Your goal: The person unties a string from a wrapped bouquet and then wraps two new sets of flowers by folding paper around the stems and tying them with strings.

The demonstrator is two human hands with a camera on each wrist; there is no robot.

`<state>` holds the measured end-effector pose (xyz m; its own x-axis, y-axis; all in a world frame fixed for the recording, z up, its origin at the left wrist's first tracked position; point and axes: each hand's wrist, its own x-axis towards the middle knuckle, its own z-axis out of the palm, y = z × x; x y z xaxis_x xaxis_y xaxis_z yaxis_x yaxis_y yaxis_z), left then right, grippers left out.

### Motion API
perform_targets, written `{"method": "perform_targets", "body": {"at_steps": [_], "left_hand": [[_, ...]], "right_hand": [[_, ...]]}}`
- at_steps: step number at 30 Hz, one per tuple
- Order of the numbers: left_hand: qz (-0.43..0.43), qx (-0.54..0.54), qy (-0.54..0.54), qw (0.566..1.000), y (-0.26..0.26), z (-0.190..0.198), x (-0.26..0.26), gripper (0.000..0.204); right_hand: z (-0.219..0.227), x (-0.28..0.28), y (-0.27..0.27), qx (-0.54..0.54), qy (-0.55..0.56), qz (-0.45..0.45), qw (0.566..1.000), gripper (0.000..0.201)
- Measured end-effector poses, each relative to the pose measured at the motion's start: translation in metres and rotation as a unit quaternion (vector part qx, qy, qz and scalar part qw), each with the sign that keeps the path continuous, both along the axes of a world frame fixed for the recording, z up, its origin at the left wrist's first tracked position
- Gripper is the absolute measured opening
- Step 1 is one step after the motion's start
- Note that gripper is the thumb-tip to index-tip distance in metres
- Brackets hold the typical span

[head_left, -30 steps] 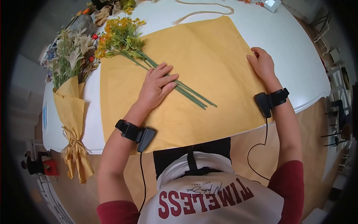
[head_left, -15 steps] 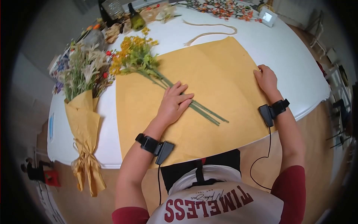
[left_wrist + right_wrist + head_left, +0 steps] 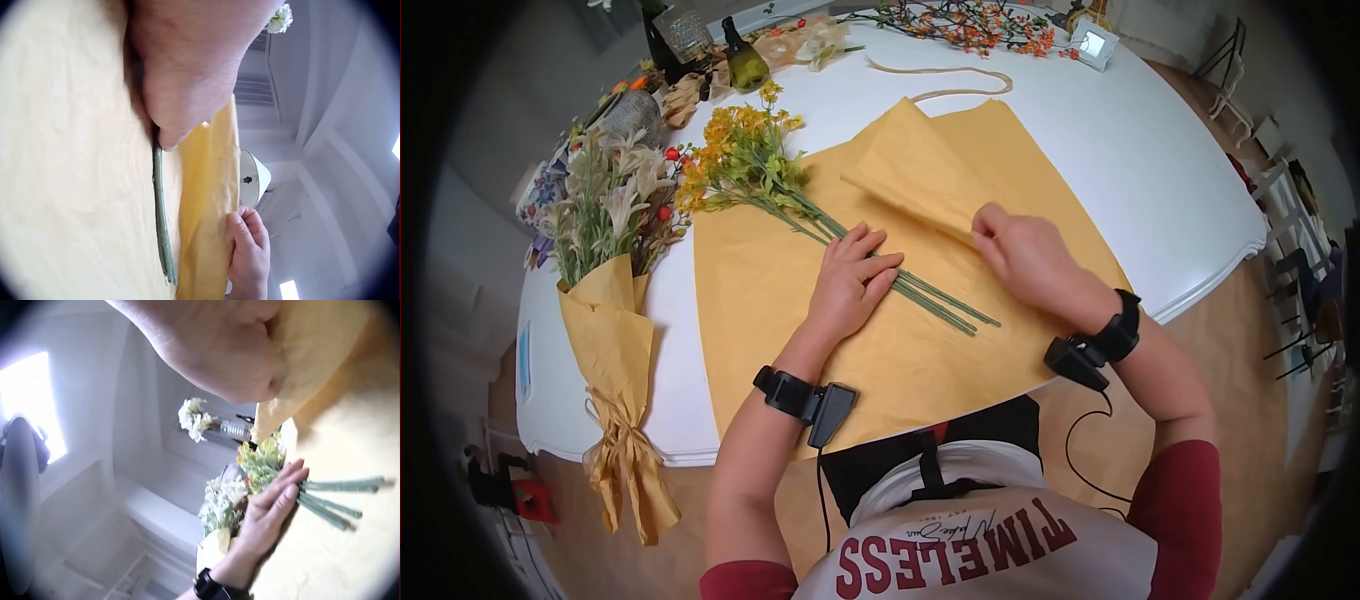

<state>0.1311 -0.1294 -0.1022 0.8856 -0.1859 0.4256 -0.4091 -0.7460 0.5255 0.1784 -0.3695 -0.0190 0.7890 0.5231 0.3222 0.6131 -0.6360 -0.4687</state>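
A sheet of yellow wrapping paper (image 3: 770, 300) lies on the white table. On it, slantwise, is a bunch of yellow flowers (image 3: 745, 150) with long green stems (image 3: 935, 300). My left hand (image 3: 850, 280) rests across the stems, its fingers laid out over them; in the right wrist view the left hand (image 3: 272, 512) covers part of the stems in the same way. My right hand (image 3: 1035, 260) pinches the paper's right edge, and a raised flap (image 3: 920, 165) leans inward over the sheet. In the left wrist view the right hand (image 3: 249, 250) grips that edge between thumb and fingers.
A wrapped bouquet (image 3: 610, 330) of pale flowers lies at the table's left, its tied end past the edge. At the back are a green bottle (image 3: 745, 65), a cord (image 3: 940, 90), orange-berried branches (image 3: 980, 30) and a small white-framed device (image 3: 1090, 45).
My right hand has moved inward from the right side of the sheet, lifting the paper's edge and folding it toward the stems. The left hand has stayed on the stems.
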Motion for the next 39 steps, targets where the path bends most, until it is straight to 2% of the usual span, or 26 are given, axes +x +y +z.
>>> {"method": "perform_targets", "body": {"at_steps": [2, 3, 4, 6, 7, 9, 10, 12, 15, 17, 18, 23, 24, 26, 29, 33, 35, 39], "left_hand": [[-0.001, 0.013, 0.005, 1.0, 0.002, 0.0, 0.001, 0.025], [-0.006, 0.025, 0.011, 1.0, 0.004, -0.001, 0.001, 0.029], [-0.004, 0.025, 0.011, 1.0, 0.005, 0.002, 0.0, 0.029], [-0.011, -0.125, 0.071, 0.99, 0.004, 0.005, -0.001, 0.044], [-0.01, -0.125, 0.072, 0.99, 0.001, 0.007, -0.002, 0.044], [0.008, -0.028, -0.037, 0.999, -0.006, 0.011, -0.004, 0.057], [0.005, -0.029, -0.036, 0.999, -0.008, 0.013, -0.005, 0.057], [0.026, 0.168, 0.007, 0.985, -0.015, 0.014, -0.006, 0.05], [0.006, 0.188, 0.059, 0.98, -0.015, 0.013, -0.004, 0.047], [0.003, 0.191, 0.064, 0.98, -0.014, 0.012, -0.004, 0.047], [0.003, 0.194, 0.067, 0.979, -0.014, 0.012, -0.004, 0.047], [0.004, 0.19, 0.072, 0.979, -0.013, 0.011, -0.002, 0.05], [0.008, 0.179, 0.061, 0.982, -0.013, 0.011, -0.003, 0.053], [0.007, 0.17, 0.051, 0.984, -0.014, 0.01, -0.003, 0.056], [0.007, 0.156, 0.041, 0.987, -0.014, 0.012, -0.004, 0.062], [0.0, 0.142, 0.047, 0.989, -0.014, 0.014, -0.004, 0.067], [0.002, 0.136, 0.046, 0.99, -0.013, 0.014, -0.004, 0.067], [0.002, 0.126, 0.037, 0.991, -0.013, 0.013, -0.003, 0.068]], "right_hand": [[-0.014, -0.008, 0.015, -0.083, 0.019, 0.026, 0.996, 0.011], [-0.024, -0.009, 0.017, -0.083, 0.017, 0.028, 0.996, 0.011], [-0.032, -0.009, 0.019, -0.109, -0.02, 0.043, 0.993, 0.009], [-0.04, -0.01, 0.018, -0.134, -0.057, 0.058, 0.988, 0.008], [-0.039, -0.012, 0.017, -0.129, -0.042, 0.063, 0.989, 0.009], [-0.039, -0.014, 0.015, -0.123, -0.026, 0.065, 0.99, 0.01], [-0.039, -0.015, 0.012, -0.11, -0.027, 0.082, 0.99, 0.013], [-0.04, -0.019, 0.005, -0.099, -0.023, 0.091, 0.991, 0.015], [-0.031, -0.027, -0.007, -0.065, -0.001, 0.126, 0.99, 0.017], [-0.02, -0.036, -0.016, -0.071, 0.121, 0.15, 0.979, 0.021], [-0.02, -0.039, -0.019, -0.071, 0.123, 0.149, 0.979, 0.021], [-0.024, -0.057, -0.045, -0.001, 0.23, 0.076, 0.97, 0.047], [-0.029, -0.057, -0.05, -0.001, 0.232, 0.075, 0.97, 0.047], [-0.041, -0.056, -0.054, -0.006, 0.076, 0.047, 0.996, 0.049], [-0.042, -0.047, -0.053, -0.044, 0.021, 0.056, 0.997, 0.049], [-0.036, -0.03, -0.032, -0.03, 0.101, 0.07, 0.992, 0.048], [-0.033, -0.017, -0.014, -0.033, 0.196, 0.046, 0.979, 0.041], [-0.043, 0.01, 0.017, -0.042, 0.208, 0.079, 0.974, 0.037]]}}
